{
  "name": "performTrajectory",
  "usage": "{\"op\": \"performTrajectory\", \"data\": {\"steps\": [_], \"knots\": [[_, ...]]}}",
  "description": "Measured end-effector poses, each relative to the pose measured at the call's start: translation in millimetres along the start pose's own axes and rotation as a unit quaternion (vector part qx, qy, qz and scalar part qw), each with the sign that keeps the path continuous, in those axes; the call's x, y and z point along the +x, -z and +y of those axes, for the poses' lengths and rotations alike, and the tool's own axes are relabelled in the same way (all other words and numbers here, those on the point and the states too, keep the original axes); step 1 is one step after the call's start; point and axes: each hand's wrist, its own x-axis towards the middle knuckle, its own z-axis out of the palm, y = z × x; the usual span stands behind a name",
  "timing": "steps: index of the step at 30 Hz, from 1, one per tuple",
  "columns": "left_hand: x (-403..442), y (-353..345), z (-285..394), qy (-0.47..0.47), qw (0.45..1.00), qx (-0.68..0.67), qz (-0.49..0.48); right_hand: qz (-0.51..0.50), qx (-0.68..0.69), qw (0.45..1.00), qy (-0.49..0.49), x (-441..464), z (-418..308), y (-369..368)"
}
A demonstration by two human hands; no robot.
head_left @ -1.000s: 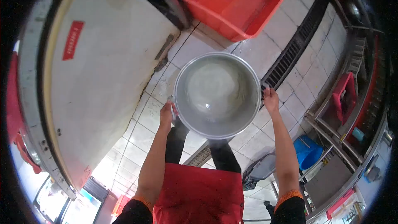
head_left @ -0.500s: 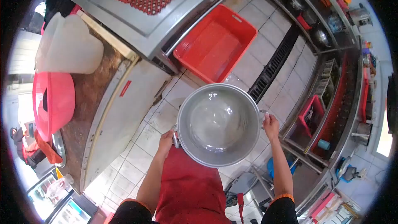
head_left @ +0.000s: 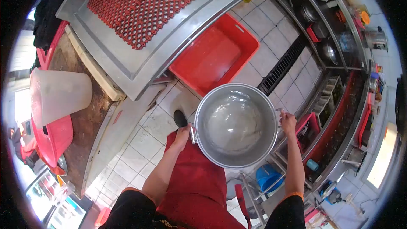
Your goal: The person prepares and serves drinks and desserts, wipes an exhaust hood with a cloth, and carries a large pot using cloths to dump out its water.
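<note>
A large round metal pot [head_left: 235, 125] is held level in front of a red apron [head_left: 195, 178]. Clear liquid with bright reflections shows inside it. On the pot's left side, my left hand [head_left: 182, 135] is closed round the loop handle. My right hand [head_left: 288, 123] grips the handle on the opposite side. Beyond the pot, a red rectangular bin [head_left: 216, 55] stands on the tiled floor, its near corner close to the pot's rim.
A steel counter [head_left: 106, 38] with a red perforated mat [head_left: 148, 8] is at the upper left. A whitish bucket [head_left: 63, 93] and a pink basin [head_left: 59, 138] sit further left. Shelving lines the right, above a blue bucket [head_left: 268, 178]. A floor drain [head_left: 282, 65] crosses the tiles.
The pot, held in both hands, has come up closer to the camera and shifted right. The view has turned, bringing the steel counter, mat and left worktop into sight. A dark shoe now shows below.
</note>
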Motion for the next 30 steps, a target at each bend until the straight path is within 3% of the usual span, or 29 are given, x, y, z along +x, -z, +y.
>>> {"op": "performTrajectory", "data": {"steps": [8, 17, 20, 27, 30], "knots": [[69, -37, 45, 0.058, 0.996, -0.065, 0.007, -0.085, -0.064, 0.994, 0.018, 120, -42, 4], [125, -51, 85, 0.109, 0.988, -0.101, 0.039, -0.065, -0.28, 0.956, 0.064, 209, -93, -16], [141, -44, 86, 0.109, 0.986, -0.122, 0.018, -0.087, -0.252, 0.964, 0.025, 236, -104, -24], [162, -51, 108, 0.117, 0.987, -0.107, 0.022, -0.036, -0.301, 0.945, 0.121, 294, -86, -54], [165, -62, 98, 0.131, 0.988, -0.077, 0.038, -0.042, -0.313, 0.925, 0.212, 295, -100, -46]]}}
